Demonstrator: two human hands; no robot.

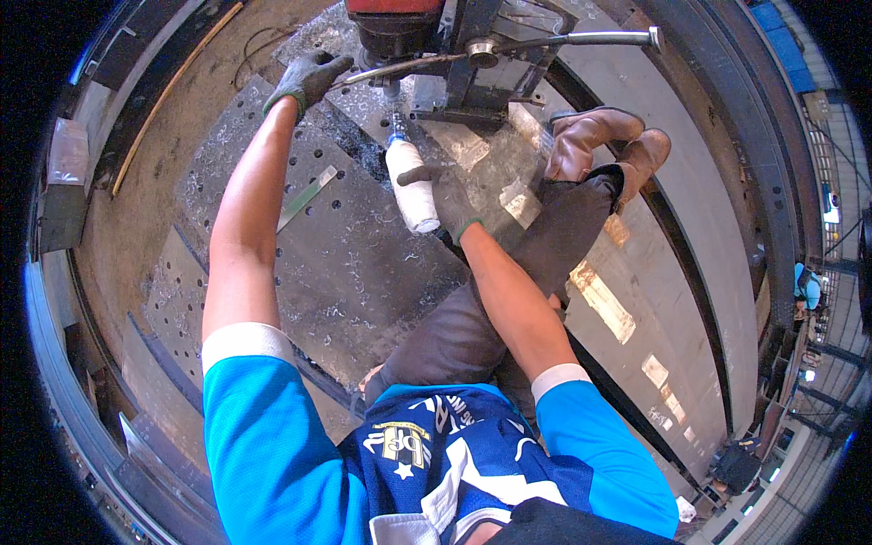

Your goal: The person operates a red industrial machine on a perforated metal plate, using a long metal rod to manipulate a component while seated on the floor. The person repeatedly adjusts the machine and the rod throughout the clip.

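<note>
A magnetic drill (400,32) with a red and black body stands over a dark steel plate (336,263) drilled with several holes. My left hand (311,80), in a grey glove, is at the left end of the drill's metal feed lever (400,69), one finger stretched past it; its grip is partly hidden. In my gloved right hand (447,193) is a white squeeze bottle (411,193), tilted with its blue-collared nozzle up toward the drill bit (391,91). Fingers wrap across the bottle's side. Metal shavings lie around the bit.
A flat greenish strip (309,195) lies on the plate left of the bottle. My brown boots (590,141) and bent leg rest on the right. Long steel beams (699,236) curve along the right side. A thin rod (173,100) lies at the far left.
</note>
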